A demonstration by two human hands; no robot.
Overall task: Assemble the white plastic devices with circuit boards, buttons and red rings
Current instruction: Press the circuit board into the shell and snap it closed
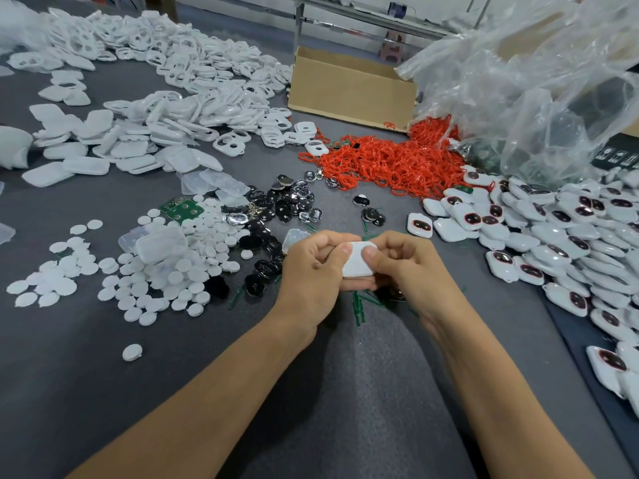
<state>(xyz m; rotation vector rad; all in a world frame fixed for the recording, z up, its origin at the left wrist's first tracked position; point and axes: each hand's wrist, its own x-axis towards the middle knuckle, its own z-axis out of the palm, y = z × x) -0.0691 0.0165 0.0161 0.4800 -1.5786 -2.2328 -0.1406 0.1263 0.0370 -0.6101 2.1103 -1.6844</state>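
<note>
Pressure should be even: left hand [311, 267] and right hand [404, 267] both grip the white plastic device [358, 262] above the desk [86, 375], thumbs on its top face; squeeze opposite edges together so the halves seat flush.

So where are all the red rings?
In the head view, the red rings lie in a heap right of centre, just in front of the cardboard box and beside the clear plastic bag.
</note>
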